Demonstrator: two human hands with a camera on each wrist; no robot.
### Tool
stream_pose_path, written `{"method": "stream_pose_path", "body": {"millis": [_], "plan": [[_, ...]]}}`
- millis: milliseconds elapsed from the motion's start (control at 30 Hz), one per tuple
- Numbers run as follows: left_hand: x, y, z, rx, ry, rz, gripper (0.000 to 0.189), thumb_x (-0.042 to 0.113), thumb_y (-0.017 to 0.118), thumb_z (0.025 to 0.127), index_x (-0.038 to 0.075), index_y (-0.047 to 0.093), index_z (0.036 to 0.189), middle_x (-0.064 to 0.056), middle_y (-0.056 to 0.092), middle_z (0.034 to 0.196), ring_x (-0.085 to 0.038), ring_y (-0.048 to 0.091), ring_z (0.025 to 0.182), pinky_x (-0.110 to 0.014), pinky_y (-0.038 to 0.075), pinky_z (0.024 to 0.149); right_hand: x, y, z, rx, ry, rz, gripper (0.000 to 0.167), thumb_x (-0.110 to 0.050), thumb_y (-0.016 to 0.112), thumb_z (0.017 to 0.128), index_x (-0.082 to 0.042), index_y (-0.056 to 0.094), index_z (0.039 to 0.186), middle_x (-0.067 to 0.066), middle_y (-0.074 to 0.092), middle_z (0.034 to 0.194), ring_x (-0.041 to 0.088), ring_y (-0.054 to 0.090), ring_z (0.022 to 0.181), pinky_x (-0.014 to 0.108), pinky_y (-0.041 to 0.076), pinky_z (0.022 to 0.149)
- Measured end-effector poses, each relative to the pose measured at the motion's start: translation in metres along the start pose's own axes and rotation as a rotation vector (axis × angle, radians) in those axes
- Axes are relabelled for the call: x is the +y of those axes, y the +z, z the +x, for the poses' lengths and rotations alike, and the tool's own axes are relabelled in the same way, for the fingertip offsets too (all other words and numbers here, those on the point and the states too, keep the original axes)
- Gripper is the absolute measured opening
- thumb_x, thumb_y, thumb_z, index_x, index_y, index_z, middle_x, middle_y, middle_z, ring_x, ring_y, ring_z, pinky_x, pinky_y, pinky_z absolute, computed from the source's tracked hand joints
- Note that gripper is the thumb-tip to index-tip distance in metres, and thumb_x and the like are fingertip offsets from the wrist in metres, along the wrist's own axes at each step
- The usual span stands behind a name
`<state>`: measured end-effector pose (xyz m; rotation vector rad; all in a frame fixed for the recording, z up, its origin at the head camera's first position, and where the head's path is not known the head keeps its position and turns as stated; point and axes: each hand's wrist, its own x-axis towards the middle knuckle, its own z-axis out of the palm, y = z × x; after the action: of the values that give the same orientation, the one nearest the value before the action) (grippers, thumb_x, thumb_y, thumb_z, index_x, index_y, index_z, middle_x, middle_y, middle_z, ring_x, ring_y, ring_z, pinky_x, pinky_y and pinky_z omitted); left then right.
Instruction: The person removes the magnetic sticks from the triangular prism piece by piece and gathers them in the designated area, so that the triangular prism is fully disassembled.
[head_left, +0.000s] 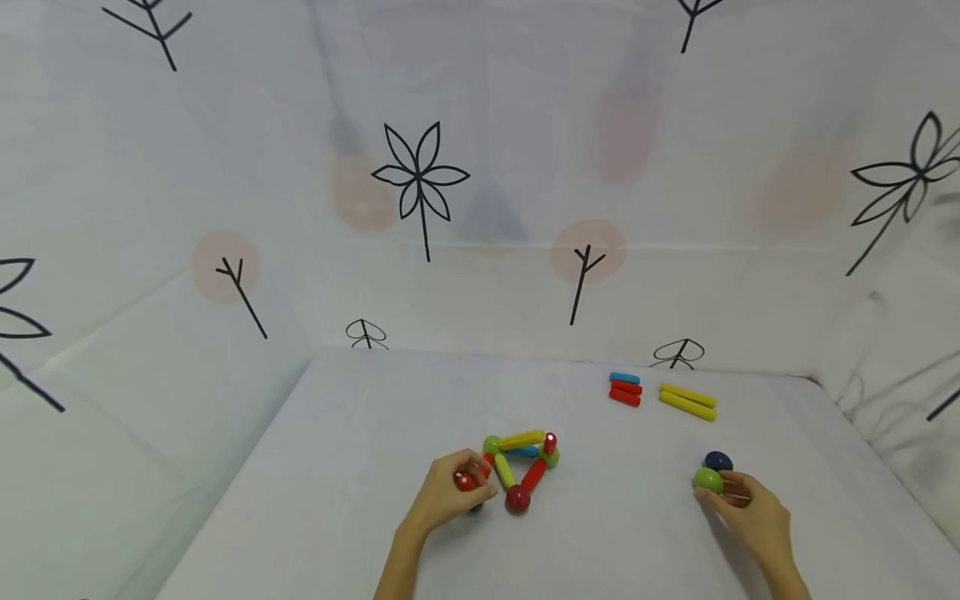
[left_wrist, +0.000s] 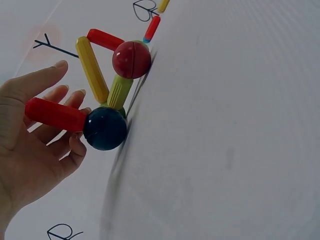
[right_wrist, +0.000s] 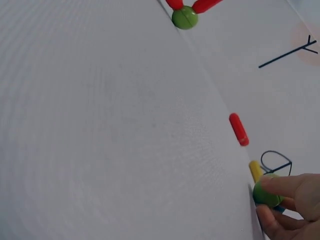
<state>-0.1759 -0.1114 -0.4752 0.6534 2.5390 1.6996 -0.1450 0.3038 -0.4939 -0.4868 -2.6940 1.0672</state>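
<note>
My left hand (head_left: 448,492) is at the left side of a magnetic stick-and-ball frame, its fingers loosely curled round an upright red rod (left_wrist: 56,115) that stands on a dark blue ball (left_wrist: 105,128). The thumb extends past the rod. Joined to the same build are a red ball (head_left: 517,499), a lime rod (head_left: 505,471), a yellow rod (head_left: 521,440), a blue rod and green balls. Over on the right, my right hand (head_left: 757,517) pinches a loose green ball (head_left: 708,479) between thumb and fingers. Just behind it is another dark blue ball (head_left: 718,461).
Toward the back right of the white table (head_left: 360,400) lie two red rods (head_left: 626,393) beside a blue rod (head_left: 625,378). Two yellow rods (head_left: 687,402) are right of them. A patterned white cloth (head_left: 480,292) hangs behind the table.
</note>
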Motion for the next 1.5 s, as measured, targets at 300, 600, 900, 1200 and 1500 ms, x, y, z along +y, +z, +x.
{"method": "stream_pose_path", "body": {"millis": [300,600,900,1200,1500], "plan": [[-0.004,-0.011,-0.009,-0.047,-0.039,0.027,0.032,0.01,0.08,0.071,0.004,0.066,0.099,-0.003,0.067,0.091,-0.006,0.053,0.078,-0.022,0.047,0.064,0.001,0.001,0.002,0.0,0.066,0.021,0.063,-0.022,0.076,0.078,0.012,0.044,0.12,0.036,0.054,0.112,0.043,0.061,0.093,0.042,0.052,0.072],[-0.009,-0.014,-0.01,-0.065,-0.069,0.086,0.032,0.005,0.081,0.067,0.003,0.069,0.097,0.0,0.063,0.082,-0.014,0.053,0.071,-0.021,0.045,0.064,-0.008,-0.009,-0.003,-0.043,0.022,-0.079,0.071,-0.023,0.076,0.075,0.016,0.038,0.12,0.038,0.05,0.102,0.044,0.056,0.089,0.044,0.047,0.07],[-0.018,-0.012,-0.014,-0.053,-0.078,0.105,0.032,0.005,0.081,0.068,0.004,0.067,0.096,0.0,0.062,0.086,-0.008,0.055,0.077,-0.023,0.049,0.066,-0.055,0.006,-0.019,0.136,-0.141,-0.05,0.059,-0.009,0.075,0.076,0.012,0.041,0.12,0.034,0.037,0.107,0.044,0.042,0.092,0.053,0.042,0.07],[-0.023,-0.007,-0.014,-0.008,-0.061,0.087,0.029,0.003,0.079,0.067,0.004,0.062,0.091,-0.001,0.063,0.081,-0.009,0.055,0.071,-0.02,0.046,0.059,-0.119,0.061,-0.027,0.119,-0.556,0.14,0.046,-0.006,0.08,0.072,0.002,0.058,0.112,0.012,0.055,0.09,0.014,0.048,0.067,0.021,0.043,0.056],[-0.021,-0.004,-0.015,0.026,-0.061,0.097,0.032,0.004,0.081,0.066,0.002,0.061,0.09,-0.001,0.061,0.079,-0.008,0.053,0.071,-0.019,0.046,0.059,-0.177,0.111,-0.053,-0.2,-0.829,0.355,0.037,-0.007,0.075,0.078,0.002,0.061,0.111,0.01,0.06,0.096,0.01,0.052,0.065,0.021,0.046,0.053]]}}
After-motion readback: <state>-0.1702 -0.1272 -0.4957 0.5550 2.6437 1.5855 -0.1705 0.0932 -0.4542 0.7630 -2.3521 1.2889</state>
